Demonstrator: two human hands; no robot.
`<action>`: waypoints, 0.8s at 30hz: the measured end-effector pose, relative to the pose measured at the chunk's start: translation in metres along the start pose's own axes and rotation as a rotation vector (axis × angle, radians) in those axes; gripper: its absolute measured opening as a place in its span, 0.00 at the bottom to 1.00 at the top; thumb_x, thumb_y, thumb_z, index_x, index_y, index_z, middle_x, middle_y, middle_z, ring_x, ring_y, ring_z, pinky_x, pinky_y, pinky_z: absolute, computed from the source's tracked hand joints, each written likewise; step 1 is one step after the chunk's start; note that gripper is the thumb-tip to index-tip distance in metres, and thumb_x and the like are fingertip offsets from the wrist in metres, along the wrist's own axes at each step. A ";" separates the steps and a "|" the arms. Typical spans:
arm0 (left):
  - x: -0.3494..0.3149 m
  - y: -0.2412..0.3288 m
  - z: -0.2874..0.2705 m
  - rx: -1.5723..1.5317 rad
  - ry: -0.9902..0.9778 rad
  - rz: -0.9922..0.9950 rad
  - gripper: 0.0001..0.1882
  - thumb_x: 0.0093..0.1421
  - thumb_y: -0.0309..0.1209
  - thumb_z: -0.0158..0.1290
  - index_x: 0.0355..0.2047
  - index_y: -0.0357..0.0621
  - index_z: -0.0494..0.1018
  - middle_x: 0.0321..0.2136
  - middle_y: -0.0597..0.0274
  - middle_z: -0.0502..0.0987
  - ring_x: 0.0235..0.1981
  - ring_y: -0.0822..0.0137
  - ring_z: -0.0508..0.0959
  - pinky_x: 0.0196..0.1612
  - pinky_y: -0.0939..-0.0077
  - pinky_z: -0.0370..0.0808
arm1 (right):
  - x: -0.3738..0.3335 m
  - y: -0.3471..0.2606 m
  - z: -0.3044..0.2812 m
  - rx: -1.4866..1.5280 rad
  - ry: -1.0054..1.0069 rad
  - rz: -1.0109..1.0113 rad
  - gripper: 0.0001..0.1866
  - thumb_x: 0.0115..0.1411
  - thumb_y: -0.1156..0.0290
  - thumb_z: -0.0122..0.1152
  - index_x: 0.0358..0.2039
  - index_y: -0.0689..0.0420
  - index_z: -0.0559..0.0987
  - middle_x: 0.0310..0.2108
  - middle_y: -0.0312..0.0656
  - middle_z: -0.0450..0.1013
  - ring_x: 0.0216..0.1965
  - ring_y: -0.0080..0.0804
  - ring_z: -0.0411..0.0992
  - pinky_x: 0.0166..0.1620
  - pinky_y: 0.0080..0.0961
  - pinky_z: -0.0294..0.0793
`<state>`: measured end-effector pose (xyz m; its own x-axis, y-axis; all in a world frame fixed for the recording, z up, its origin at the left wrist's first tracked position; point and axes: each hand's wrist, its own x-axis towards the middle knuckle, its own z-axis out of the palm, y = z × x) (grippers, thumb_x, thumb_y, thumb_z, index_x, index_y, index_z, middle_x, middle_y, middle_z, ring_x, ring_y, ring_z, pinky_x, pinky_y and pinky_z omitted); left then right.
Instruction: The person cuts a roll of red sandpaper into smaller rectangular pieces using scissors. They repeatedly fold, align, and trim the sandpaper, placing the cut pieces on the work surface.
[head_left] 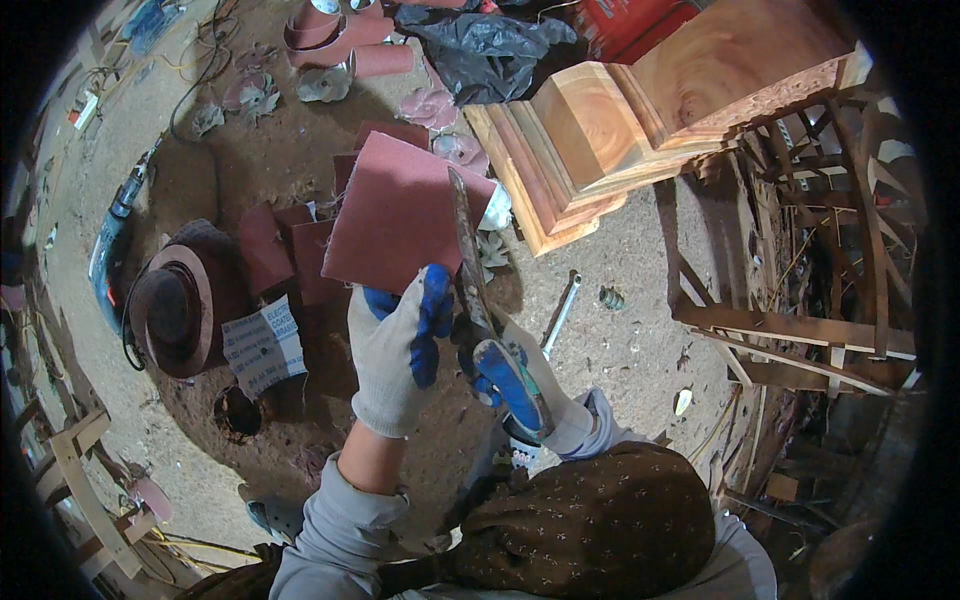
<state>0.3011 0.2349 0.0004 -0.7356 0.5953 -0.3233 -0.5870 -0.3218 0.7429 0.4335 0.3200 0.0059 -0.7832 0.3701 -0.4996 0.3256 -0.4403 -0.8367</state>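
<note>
My left hand (397, 345), in a white glove with blue coating, is closed on the lower edge of a reddish square sheet of sandpaper (393, 215). Gloved the same way, my right hand (520, 375) is closed around the lower end of a long, narrow, worn brownish tool (470, 240). That tool lies along the sheet's right edge, its tip pointing away from me; whether it is a blade or a stick I cannot tell. Under and left of the sheet lie more sandpaper pieces (265, 245). Beside them stands a sandpaper roll (180, 310), with a printed paper-backed piece (265, 350) leaning near it.
A large carved wooden post (590, 130) lies at the upper right. A wrench (562, 315) rests on the concrete right of my hands. At the left is a blue corded power tool (115, 225). Black plastic (490, 45) lies at the back; wooden frames (800, 330) stand right.
</note>
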 end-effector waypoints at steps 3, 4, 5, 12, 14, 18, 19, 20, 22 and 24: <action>0.000 0.001 0.001 -0.057 -0.023 -0.014 0.14 0.65 0.30 0.58 0.49 0.44 0.71 0.33 0.70 0.75 0.27 0.80 0.73 0.28 0.84 0.70 | 0.000 -0.001 0.000 0.049 0.005 0.027 0.31 0.63 0.47 0.63 0.56 0.56 0.68 0.28 0.27 0.68 0.24 0.12 0.65 0.26 0.14 0.67; 0.000 0.000 0.001 -0.049 -0.026 -0.013 0.13 0.65 0.30 0.57 0.48 0.45 0.71 0.32 0.71 0.75 0.26 0.80 0.73 0.28 0.84 0.69 | 0.000 -0.002 0.000 0.066 0.007 0.037 0.31 0.63 0.48 0.64 0.56 0.57 0.68 0.28 0.27 0.68 0.24 0.13 0.65 0.27 0.14 0.68; 0.000 -0.001 0.000 -0.039 -0.027 -0.012 0.12 0.66 0.31 0.57 0.48 0.45 0.71 0.31 0.72 0.74 0.26 0.81 0.72 0.27 0.85 0.69 | 0.000 -0.003 0.001 0.011 0.023 0.019 0.29 0.64 0.52 0.64 0.55 0.57 0.68 0.29 0.28 0.69 0.26 0.14 0.66 0.28 0.15 0.69; -0.008 -0.006 0.017 -0.097 0.190 0.040 0.09 0.68 0.33 0.54 0.46 0.46 0.70 0.28 0.75 0.71 0.23 0.83 0.67 0.25 0.86 0.63 | 0.003 -0.005 -0.002 -0.040 -0.007 0.037 0.22 0.66 0.70 0.62 0.57 0.59 0.67 0.40 0.35 0.71 0.38 0.18 0.70 0.41 0.17 0.73; 0.002 0.006 0.004 0.001 0.109 0.066 0.10 0.67 0.33 0.54 0.46 0.46 0.71 0.28 0.76 0.70 0.23 0.84 0.66 0.24 0.86 0.62 | -0.001 0.000 -0.017 -0.053 -0.057 0.078 0.26 0.65 0.70 0.62 0.60 0.57 0.65 0.42 0.36 0.71 0.39 0.19 0.70 0.41 0.16 0.72; 0.023 0.038 -0.023 0.260 -0.165 -0.016 0.15 0.65 0.32 0.56 0.50 0.44 0.72 0.30 0.77 0.72 0.24 0.86 0.64 0.25 0.87 0.60 | -0.004 0.016 -0.044 -0.061 -0.190 0.131 0.33 0.62 0.66 0.66 0.64 0.54 0.62 0.45 0.37 0.69 0.43 0.19 0.69 0.41 0.14 0.71; 0.026 0.045 -0.028 0.330 -0.254 -0.063 0.16 0.64 0.32 0.56 0.51 0.44 0.72 0.30 0.77 0.73 0.24 0.86 0.64 0.25 0.88 0.60 | -0.001 0.019 -0.047 -0.092 -0.228 0.154 0.33 0.61 0.67 0.66 0.64 0.53 0.62 0.46 0.37 0.68 0.45 0.20 0.69 0.42 0.15 0.70; 0.029 0.049 -0.029 0.362 -0.288 -0.157 0.18 0.64 0.33 0.56 0.53 0.42 0.72 0.32 0.76 0.75 0.24 0.86 0.64 0.25 0.88 0.60 | -0.003 0.010 -0.045 -0.118 -0.213 0.154 0.33 0.61 0.67 0.66 0.64 0.54 0.62 0.45 0.38 0.69 0.44 0.20 0.69 0.42 0.15 0.71; 0.031 0.049 -0.029 0.390 -0.330 -0.150 0.19 0.64 0.33 0.57 0.54 0.41 0.72 0.33 0.76 0.75 0.25 0.86 0.65 0.26 0.88 0.61 | -0.003 0.004 -0.051 -0.002 -0.215 0.238 0.32 0.62 0.67 0.66 0.63 0.54 0.62 0.45 0.38 0.69 0.45 0.20 0.69 0.43 0.15 0.72; 0.033 0.054 -0.034 0.398 -0.367 -0.156 0.21 0.64 0.34 0.57 0.55 0.39 0.71 0.36 0.74 0.76 0.28 0.84 0.68 0.30 0.87 0.64 | -0.003 0.002 -0.047 0.041 -0.251 0.224 0.29 0.64 0.64 0.64 0.62 0.55 0.63 0.43 0.37 0.69 0.43 0.20 0.68 0.43 0.16 0.72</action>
<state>0.2331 0.2120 0.0095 -0.4427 0.8534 -0.2752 -0.4541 0.0513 0.8895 0.4615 0.3563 -0.0048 -0.8024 0.0495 -0.5947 0.4866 -0.5224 -0.7002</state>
